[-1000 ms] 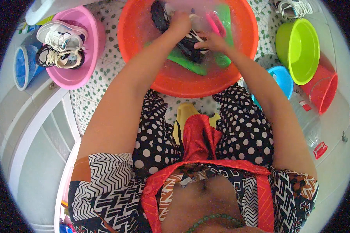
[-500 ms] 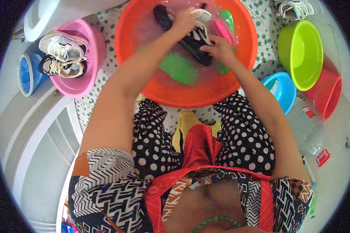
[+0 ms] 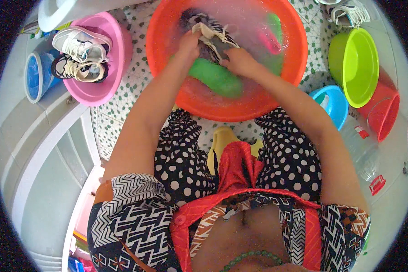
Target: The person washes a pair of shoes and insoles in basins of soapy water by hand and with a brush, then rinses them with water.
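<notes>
Low in the cloudy water of a large orange-red basin (image 3: 299,68) I hold a black-and-white sneaker (image 3: 197,18) between both hands. Its pale collar and laces face up, and part of it is under water. My left hand (image 3: 189,46) is closed on the near-left side of its collar. On the other side, my right hand (image 3: 236,61) grips the shoe's near-right edge, with the fingertips partly hidden. A green shoe or slipper-shaped item (image 3: 215,78) lies in the water just below my hands. Bright pink (image 3: 269,41) and green pieces show at the right.
A pink basin (image 3: 122,59) at left carries white sneakers (image 3: 81,44) and black-and-cream ones (image 3: 79,70). Beside it stands a blue bucket (image 3: 33,77). At right are a lime-green basin (image 3: 360,68), a red bucket (image 3: 385,113), a light-blue basin (image 3: 337,106), a clear bottle (image 3: 362,149) and another sneaker (image 3: 349,14).
The sneaker has turned from its dark side to show its collar and laces. My left hand has shifted left and nearer; my right hand has also moved left.
</notes>
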{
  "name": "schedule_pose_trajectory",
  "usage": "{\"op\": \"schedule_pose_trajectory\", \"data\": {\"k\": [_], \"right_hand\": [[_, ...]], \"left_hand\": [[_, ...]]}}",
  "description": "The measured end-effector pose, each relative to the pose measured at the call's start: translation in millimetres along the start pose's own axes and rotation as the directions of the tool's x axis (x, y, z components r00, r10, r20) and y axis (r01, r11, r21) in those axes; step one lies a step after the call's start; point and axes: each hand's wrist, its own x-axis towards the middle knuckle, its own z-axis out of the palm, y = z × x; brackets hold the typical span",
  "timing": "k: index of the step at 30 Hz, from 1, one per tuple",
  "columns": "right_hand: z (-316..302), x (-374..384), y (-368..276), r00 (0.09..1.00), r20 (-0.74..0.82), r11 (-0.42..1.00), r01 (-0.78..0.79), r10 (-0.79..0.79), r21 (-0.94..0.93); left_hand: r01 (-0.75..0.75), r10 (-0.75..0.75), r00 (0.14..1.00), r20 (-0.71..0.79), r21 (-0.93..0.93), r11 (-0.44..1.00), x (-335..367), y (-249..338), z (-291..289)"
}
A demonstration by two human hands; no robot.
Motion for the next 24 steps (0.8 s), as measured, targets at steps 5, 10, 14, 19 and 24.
{"op": "schedule_pose_trajectory", "data": {"k": [5,10,14,19,24], "right_hand": [[0.5,31.9,-2.0,0.979,-0.023,0.789,-0.149,0.202,0.596],[6.0,39.3,-23.4,0.981,0.153,-0.275,-0.116,0.117,0.955],[-22.3,17.1,-39.3,0.971,0.170,-0.589,-0.039,0.169,0.807],[-63.7,-19.0,-54.5,0.994,0.114,-0.685,-0.080,0.005,0.724],[-105.4,-47.5,-71.8,0.990,0.104,-0.660,-0.014,0.098,0.751]], "left_hand": [[0.031,0.023,0.993,-0.119,0.431,0.902,-5.3,2.7,20.7],[-0.127,0.103,0.992,0.077,0.468,0.875,-62.8,18.7,41.8],[-0.384,0.251,0.914,0.318,0.879,0.283,-103.6,45.8,62.2],[-0.652,0.340,0.726,0.598,0.755,0.065,-146.8,67.3,95.5],[-0.653,0.272,0.680,0.681,0.731,-0.197,-185.3,86.5,143.2]]}}
